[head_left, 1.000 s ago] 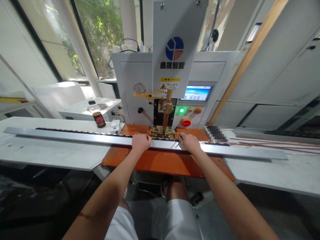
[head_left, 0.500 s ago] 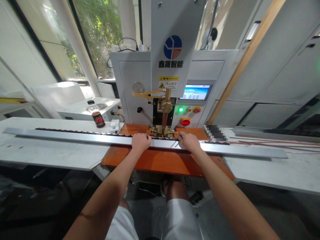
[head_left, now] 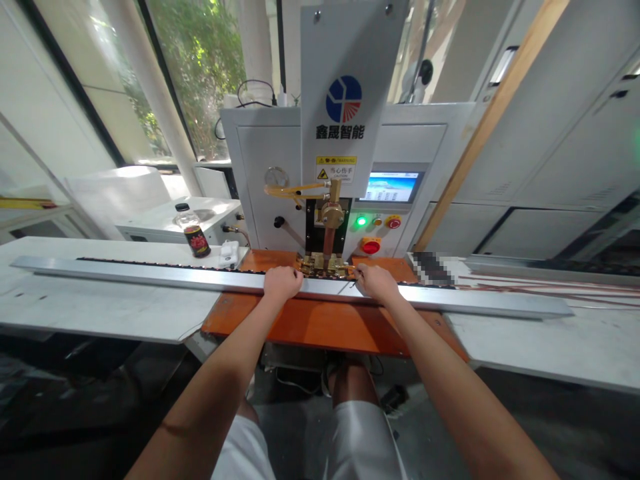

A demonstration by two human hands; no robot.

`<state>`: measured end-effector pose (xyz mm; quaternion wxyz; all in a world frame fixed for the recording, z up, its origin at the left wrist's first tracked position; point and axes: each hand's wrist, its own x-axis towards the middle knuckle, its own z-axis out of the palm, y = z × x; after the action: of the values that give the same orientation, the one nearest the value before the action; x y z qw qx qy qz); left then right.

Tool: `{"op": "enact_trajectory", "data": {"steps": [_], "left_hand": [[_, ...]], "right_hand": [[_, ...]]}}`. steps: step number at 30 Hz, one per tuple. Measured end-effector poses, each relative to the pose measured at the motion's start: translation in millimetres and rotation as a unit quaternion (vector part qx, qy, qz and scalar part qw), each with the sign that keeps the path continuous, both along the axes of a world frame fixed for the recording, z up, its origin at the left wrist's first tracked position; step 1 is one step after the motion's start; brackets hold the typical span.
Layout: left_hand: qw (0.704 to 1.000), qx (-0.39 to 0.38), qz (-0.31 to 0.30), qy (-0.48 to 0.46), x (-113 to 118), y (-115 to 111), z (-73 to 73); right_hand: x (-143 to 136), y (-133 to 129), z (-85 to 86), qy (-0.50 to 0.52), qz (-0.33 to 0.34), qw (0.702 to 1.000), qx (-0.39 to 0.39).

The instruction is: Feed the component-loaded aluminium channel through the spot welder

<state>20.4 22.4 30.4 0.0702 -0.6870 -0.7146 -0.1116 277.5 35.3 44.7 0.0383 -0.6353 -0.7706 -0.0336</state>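
Note:
A long silvery metal bar (head_left: 165,277) lies crosswise in front of me, with a dark strip carrying small copper-coloured bits (head_left: 165,265) along its far edge. My left hand (head_left: 283,283) is closed over the bar, left of the brass clamp fixture (head_left: 325,263); its fingertips are mostly hidden. On the other side of the fixture, my right hand (head_left: 376,283) is closed in a pinch beside the bar. What its fingers hold is too small to make out; a thin dark end shows below them. The machine's copper-coloured electrode (head_left: 329,240) stands down at the fixture between my hands.
The bar crosses an orange board (head_left: 310,323) and white tabletops. A bottle with a dark label (head_left: 197,239) and a small white object (head_left: 229,253) stand left. Behind rises the machine, with a lit screen (head_left: 393,187), a green light (head_left: 361,221) and a red switch (head_left: 371,246). Copper-coloured rods (head_left: 540,283) lie right.
The bar's left end sits very slightly further right. Both hands stay closed in nearly the same places, and the electrode looks unmoved.

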Motion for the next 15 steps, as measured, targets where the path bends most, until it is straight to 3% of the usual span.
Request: {"op": "enact_trajectory", "data": {"steps": [15], "left_hand": [[0.999, -0.04, 0.004, -0.01, -1, 12, 1.5]], "right_hand": [[1, 13, -2.9, 0.019, 0.012, 1.0, -0.017]]}}
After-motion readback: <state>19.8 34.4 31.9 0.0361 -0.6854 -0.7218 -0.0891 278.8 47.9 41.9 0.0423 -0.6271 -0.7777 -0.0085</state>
